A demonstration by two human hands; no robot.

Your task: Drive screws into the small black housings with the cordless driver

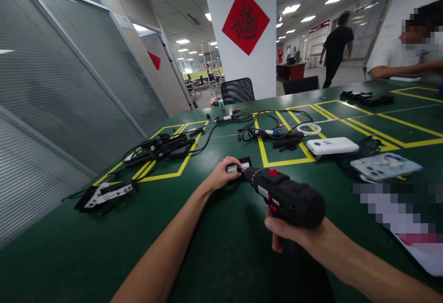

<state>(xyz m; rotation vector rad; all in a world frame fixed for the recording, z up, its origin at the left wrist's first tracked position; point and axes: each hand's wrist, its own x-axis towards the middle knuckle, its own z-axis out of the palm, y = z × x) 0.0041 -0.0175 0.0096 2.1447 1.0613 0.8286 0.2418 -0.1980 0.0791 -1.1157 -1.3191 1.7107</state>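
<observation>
My right hand [282, 229] is wrapped round the grip of a black cordless drill [284, 194] with red switches. The drill points forward and left, its tip over a small black part with a silvery, label-like face [232, 168]. Around that part my left hand [224, 174] is closed, holding it on the green table just ahead of the drill. Where exactly the bit meets the part is too small to tell. To the left lies a black and white device [107, 194] with a few tiny pieces beside it.
Tangled black cables [161, 146] lie at left on the green table [207, 257], with more cables [273, 132] farther back. At right are a white power bank [332, 146] and a phone [386, 165]. A person [404, 61] sits at far right; another [337, 49] stands behind.
</observation>
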